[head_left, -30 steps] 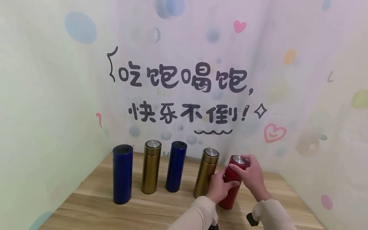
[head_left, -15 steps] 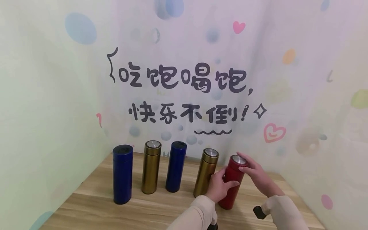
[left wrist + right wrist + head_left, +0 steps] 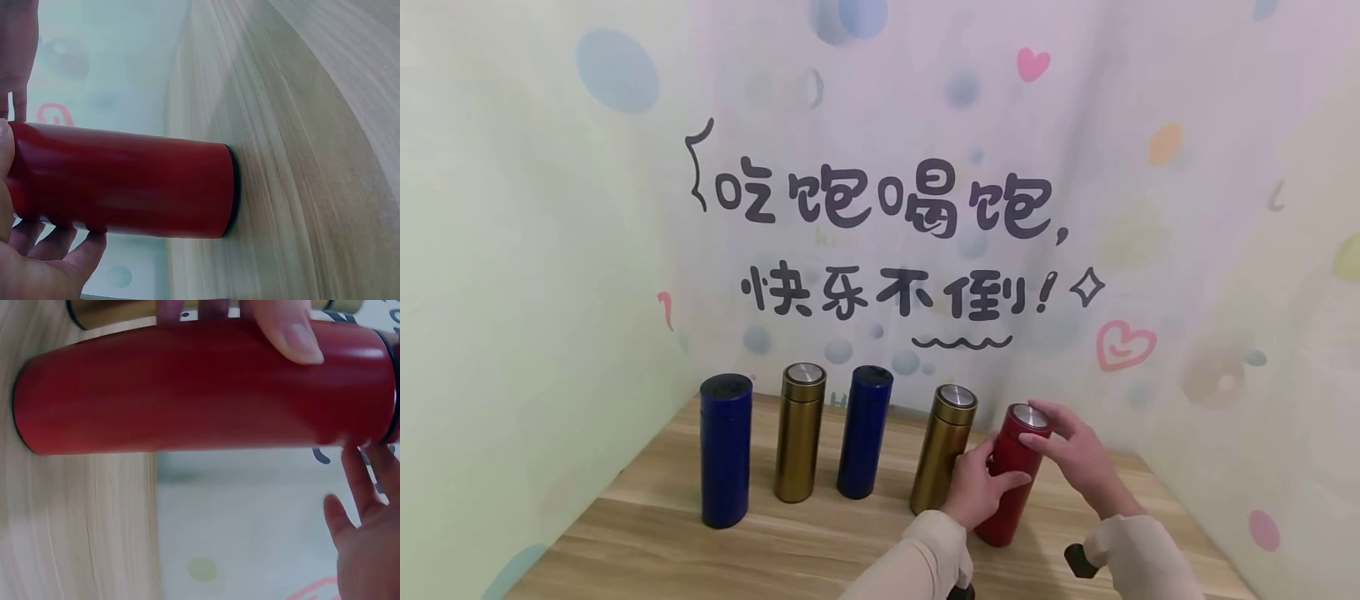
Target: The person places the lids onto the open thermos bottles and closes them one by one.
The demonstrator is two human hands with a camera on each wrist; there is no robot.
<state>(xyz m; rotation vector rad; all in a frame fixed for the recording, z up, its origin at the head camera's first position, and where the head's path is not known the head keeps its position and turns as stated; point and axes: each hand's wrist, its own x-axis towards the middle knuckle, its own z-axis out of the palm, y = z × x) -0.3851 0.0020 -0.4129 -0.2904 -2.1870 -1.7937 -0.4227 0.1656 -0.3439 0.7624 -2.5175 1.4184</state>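
A red thermos flask (image 3: 1004, 523) with a steel-topped lid (image 3: 1028, 416) stands upright on the wooden table at the right of the head view. My left hand (image 3: 975, 493) grips its body around the middle, thumb across the front and fingers on the far side. Up at the lid, my right hand (image 3: 1081, 457) holds the rim between thumb and fingers. The left wrist view shows the base of the flask (image 3: 137, 181) on the table. In the right wrist view my right fingertips meet the underside edge of the flask (image 3: 187, 394) close to the lid seam.
A gold flask (image 3: 942, 450) stands just left of the red one, close to my left hand. Farther left are a blue flask (image 3: 863, 442), another gold flask (image 3: 799, 446) and a second blue flask (image 3: 726, 458). A printed curtain (image 3: 880, 100) hangs behind the table (image 3: 760, 554).
My right hand and wrist have swung to the right, and the thumb has shifted rightward along the lid rim. The left hand keeps its grip; the view has shifted slightly.
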